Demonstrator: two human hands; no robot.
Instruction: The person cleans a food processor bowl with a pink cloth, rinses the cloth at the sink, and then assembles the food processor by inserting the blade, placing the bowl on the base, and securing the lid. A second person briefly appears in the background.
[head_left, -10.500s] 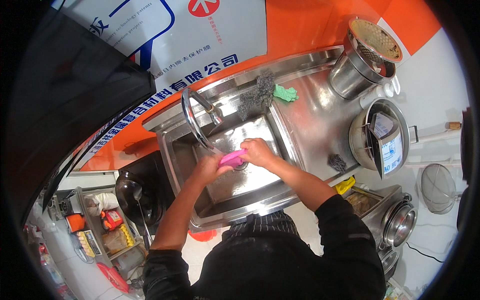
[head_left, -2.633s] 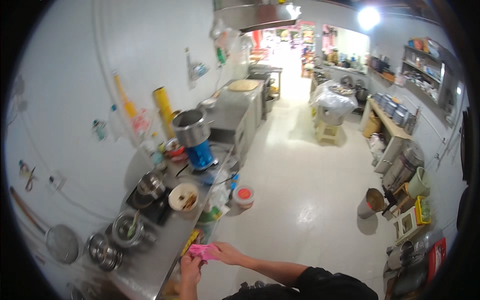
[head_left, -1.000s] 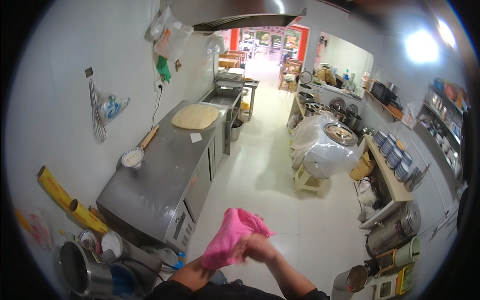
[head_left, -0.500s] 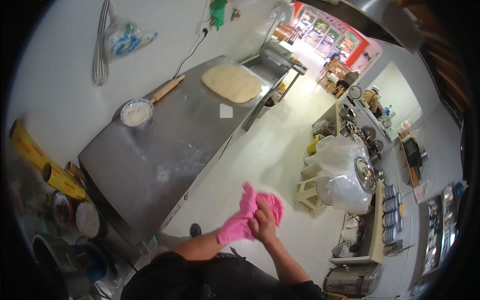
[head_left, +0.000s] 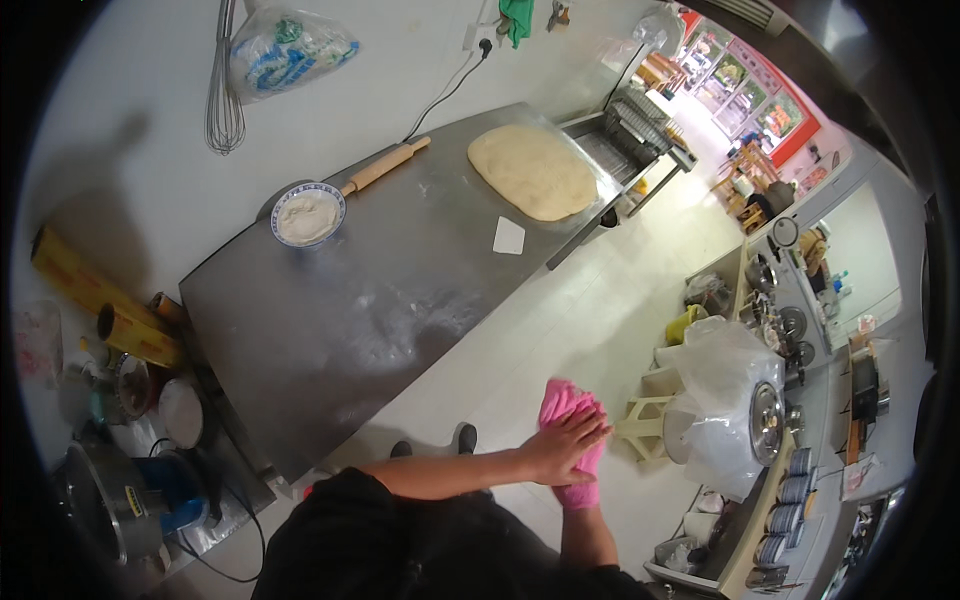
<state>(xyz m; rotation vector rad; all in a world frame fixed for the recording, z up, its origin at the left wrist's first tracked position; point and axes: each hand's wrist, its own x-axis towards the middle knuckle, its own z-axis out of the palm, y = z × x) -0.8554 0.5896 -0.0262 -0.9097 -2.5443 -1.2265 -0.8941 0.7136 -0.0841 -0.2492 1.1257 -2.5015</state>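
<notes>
A pink cloth covers my right hand at the lower middle, in front of my body. Only the right forearm shows below it; the fingers under the cloth are hidden. Reaching across from the left, my left hand lies flat on top of the cloth, its fingers stretched out and slightly apart. To the left stands a steel worktable dusted with flour. On it rest a large flat slab of dough, a white card-like scraper, a wooden rolling pin and a patterned bowl of flour.
Right of my hands is a cream plastic stool beside a large clear plastic bag with a metal lid. Stacked bowls stand on the right-hand shelf. Yellow film rolls and a steel pot are at left. A whisk hangs on the wall.
Before, the cloth wrapped my left hand and my right hand gripped it. Now it covers my right hand, with my left hand lying on top. The view has shifted.
</notes>
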